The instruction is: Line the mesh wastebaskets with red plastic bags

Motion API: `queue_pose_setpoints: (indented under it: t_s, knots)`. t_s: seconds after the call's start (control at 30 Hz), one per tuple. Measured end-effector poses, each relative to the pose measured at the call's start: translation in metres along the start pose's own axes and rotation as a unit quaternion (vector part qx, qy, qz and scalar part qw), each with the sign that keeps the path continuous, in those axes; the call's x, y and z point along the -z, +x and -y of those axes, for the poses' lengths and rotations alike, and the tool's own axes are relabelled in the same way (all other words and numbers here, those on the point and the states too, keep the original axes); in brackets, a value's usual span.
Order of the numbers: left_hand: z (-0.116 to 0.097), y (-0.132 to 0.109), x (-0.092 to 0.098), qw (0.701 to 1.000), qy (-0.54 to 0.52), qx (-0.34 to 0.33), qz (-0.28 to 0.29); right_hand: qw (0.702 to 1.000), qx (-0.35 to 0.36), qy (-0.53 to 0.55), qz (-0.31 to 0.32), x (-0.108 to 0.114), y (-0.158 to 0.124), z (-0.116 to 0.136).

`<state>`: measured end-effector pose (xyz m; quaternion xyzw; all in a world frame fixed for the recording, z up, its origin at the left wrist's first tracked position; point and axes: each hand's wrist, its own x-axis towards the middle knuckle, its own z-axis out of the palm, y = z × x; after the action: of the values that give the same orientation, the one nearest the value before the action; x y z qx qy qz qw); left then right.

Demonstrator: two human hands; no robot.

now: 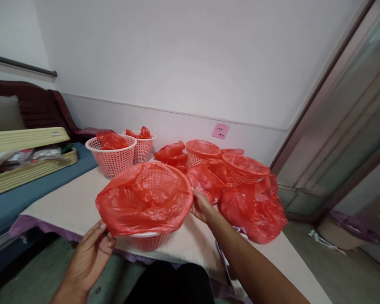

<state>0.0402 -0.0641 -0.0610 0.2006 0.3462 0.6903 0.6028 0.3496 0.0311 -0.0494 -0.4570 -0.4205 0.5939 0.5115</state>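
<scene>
A red plastic bag (pixel 123 211) is spread over a pink mesh plastic basket (pixel 148 242) in front of me, its mouth stretched wide around the rim. My left hand (pixel 93 251) pinches the bag's edge at the lower left. At the opposite side, my right hand (pixel 202 207) has its fingers closed on the bag's rim; some fingertips are hidden behind the plastic. The basket stands near the front edge of the table (pixel 72 202), largely covered by the bag.
Behind on the left are two more baskets, a front one (pixel 114 162) and a rear one (pixel 143 148), with red bags inside. Bag-covered baskets (pixel 247 164) and a bulging red bag (pixel 253 211) crowd the right. A pink note (pixel 221 131) is on the wall.
</scene>
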Motion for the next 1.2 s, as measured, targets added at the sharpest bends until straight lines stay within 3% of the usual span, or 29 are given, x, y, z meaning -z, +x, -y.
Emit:
queue_pose_setpoints:
  t_s: [0.2,0.4,0.6,0.8,0.93,1.2]
  knots:
    - [0.002,-0.006,-0.011,1.0,-0.013,0.0,-0.023,0.984,-0.007,0.178,0.016,-0.003,-0.03,-0.02]
    - [0.007,-0.014,-0.021,0.999,-0.019,-0.001,-0.037,0.976,-0.01,0.217,0.024,-0.012,-0.059,-0.024]
    - [0.015,-0.02,-0.029,0.999,-0.011,-0.015,-0.037,0.964,-0.06,0.252,0.06,-0.045,-0.101,-0.035]
    - [0.019,-0.024,-0.033,0.999,-0.011,-0.022,-0.036,0.962,-0.019,0.268,0.044,-0.054,-0.099,-0.03]
    - [0.019,-0.024,-0.03,0.999,-0.015,-0.022,-0.036,0.961,-0.031,0.268,0.062,-0.05,-0.095,-0.041]
    - [0.018,-0.027,-0.032,0.999,-0.018,-0.012,-0.036,0.972,-0.039,0.227,0.037,-0.046,-0.084,-0.054]
